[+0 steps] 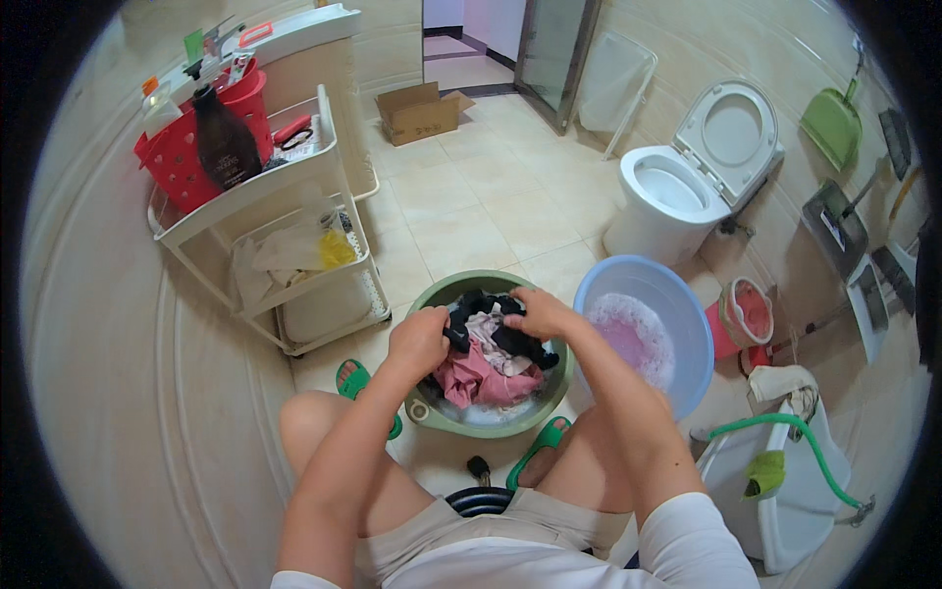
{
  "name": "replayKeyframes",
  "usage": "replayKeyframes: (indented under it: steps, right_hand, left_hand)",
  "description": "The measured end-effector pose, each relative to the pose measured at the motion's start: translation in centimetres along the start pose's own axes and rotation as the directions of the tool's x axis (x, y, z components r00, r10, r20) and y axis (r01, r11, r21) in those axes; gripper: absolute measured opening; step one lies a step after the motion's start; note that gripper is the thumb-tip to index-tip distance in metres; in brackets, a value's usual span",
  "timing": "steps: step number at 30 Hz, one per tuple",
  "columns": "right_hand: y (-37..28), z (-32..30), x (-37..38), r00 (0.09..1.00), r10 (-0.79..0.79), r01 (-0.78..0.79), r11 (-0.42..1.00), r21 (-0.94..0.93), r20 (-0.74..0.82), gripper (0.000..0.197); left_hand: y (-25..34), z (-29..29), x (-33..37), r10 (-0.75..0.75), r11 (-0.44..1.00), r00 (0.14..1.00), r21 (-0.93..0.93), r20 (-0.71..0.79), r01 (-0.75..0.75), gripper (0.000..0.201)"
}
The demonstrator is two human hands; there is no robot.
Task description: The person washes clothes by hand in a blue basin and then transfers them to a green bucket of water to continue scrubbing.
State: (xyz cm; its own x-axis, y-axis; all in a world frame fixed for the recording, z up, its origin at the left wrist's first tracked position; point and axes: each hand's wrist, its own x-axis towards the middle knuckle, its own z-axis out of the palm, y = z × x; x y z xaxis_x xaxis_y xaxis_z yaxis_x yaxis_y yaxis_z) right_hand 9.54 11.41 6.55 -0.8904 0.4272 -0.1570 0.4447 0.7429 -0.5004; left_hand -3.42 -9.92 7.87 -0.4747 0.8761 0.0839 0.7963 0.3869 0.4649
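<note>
Printed matter in the head view. Cardboard box (417,118), on the floor: a short row of dark characters (430,130) on the front panel, small and coarse at this scale. Dark pump bottle (222,137), at the red basket (177,162) on the cart (257,214): pale lettering (230,165) on the body, its finer lines too small to read. Grey dustpan (822,214), at the wall: a whitish label (833,229), its content indistinct.

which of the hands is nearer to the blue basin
Right. The right hand is just left of the blue basin, over the clothes in the green basin; the left hand is farther away, at the green basin's left side.
</note>
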Motion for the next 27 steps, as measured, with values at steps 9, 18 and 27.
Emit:
replayKeyframes:
  steps: [9,18,27]
  right_hand:
    - [0.4,7.5,-0.5,0.98,0.192,-0.178,0.963,-0.203,0.055,0.062]
    - [-0.6,8.7,-0.5,0.95,0.267,-0.206,0.926,-0.317,0.163,0.073]
    - [-0.3,9.9,-0.2,0.944,0.28,-0.239,0.945,-0.223,0.176,0.078]
  left_hand:
    - [-0.8,7.3,0.5,-0.126,0.99,0.973,0.084,0.193,0.112,0.079]
    - [-0.9,9.9,0.9,-0.223,0.961,0.886,0.247,0.407,0.128,0.096]
    - [-1.5,11.7,-0.4,-0.192,0.953,0.922,0.287,0.337,0.094,0.09]
